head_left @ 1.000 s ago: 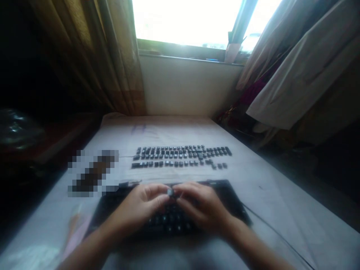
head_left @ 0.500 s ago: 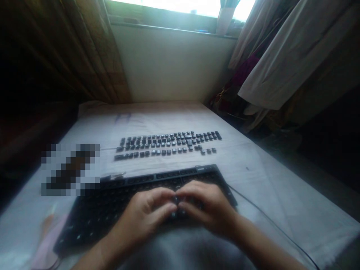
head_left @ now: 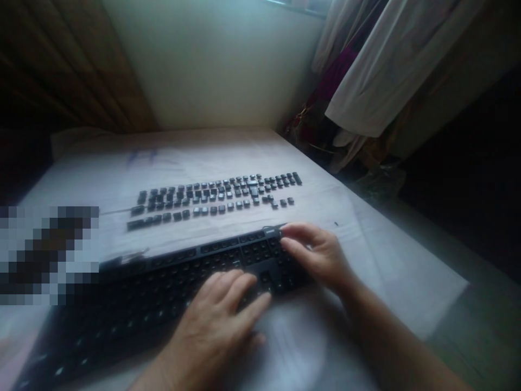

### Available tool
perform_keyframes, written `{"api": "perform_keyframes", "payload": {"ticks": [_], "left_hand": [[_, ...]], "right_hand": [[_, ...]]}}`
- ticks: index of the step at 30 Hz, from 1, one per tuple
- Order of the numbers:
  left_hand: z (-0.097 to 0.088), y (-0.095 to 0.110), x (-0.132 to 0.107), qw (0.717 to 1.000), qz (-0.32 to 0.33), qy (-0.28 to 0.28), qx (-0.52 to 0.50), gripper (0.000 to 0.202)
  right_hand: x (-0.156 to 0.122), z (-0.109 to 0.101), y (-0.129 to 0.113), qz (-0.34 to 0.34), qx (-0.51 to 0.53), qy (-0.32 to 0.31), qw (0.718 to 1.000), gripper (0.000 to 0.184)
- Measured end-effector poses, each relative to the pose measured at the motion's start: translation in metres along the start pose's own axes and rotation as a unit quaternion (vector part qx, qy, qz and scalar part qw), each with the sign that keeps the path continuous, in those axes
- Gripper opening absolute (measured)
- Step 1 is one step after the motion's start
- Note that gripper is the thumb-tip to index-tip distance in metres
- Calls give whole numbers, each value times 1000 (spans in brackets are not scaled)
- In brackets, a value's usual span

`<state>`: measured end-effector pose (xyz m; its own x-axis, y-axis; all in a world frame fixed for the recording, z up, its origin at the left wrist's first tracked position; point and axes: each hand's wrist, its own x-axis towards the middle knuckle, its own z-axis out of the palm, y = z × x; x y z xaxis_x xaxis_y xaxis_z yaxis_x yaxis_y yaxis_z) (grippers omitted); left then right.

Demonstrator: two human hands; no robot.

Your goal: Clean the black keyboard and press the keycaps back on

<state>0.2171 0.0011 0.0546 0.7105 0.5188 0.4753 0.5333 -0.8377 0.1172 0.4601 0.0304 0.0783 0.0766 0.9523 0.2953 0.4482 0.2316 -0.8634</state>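
A black computer keyboard lies at a slant on the cloth, its keycaps off at least in part. My left hand rests over its near edge, fingers and thumb apart, with nothing seen in them. At the keyboard's far right corner is my right hand, thumb and index finger drawn close together in a pinch. Whatever is between those fingertips is too blurred to make out. Beyond the keyboard, loose black keycaps lie in rows laid out much like a keyboard.
A pale cloth covers the surface. At the left, a pixelated patch hides a dark object. A small dark speck lies right of the keycaps. Behind are a wall, a brown curtain and hanging clothes.
My hands, fingertips together over the keyboard before, have parted. The right has moved to the far right corner, and the left has spread its fingers. The view has tilted down and turned right.
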Motion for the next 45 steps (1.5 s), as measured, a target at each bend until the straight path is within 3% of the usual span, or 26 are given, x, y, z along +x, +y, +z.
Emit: {"api": "perform_keyframes", "payload": {"ticks": [4, 11, 31, 38, 45], "left_hand": [[13, 0, -2, 999, -1, -33, 6, 48], [15, 2, 1, 999, 13, -22, 24, 39], [17, 2, 1, 1000, -7, -10, 12, 29], [12, -3, -5, 1000, -25, 5, -18, 27], [8, -10, -4, 999, 22, 2, 30, 26]], "right_hand": [[-2, 3, 6, 14, 7, -10, 1000, 14], [-1, -1, 7, 12, 4, -6, 1000, 13], [-5, 1, 10, -41, -64, -88, 993, 10], [-3, 0, 12, -40, -71, -77, 994, 11], [-2, -2, 16, -42, -96, -58, 993, 12]]}}
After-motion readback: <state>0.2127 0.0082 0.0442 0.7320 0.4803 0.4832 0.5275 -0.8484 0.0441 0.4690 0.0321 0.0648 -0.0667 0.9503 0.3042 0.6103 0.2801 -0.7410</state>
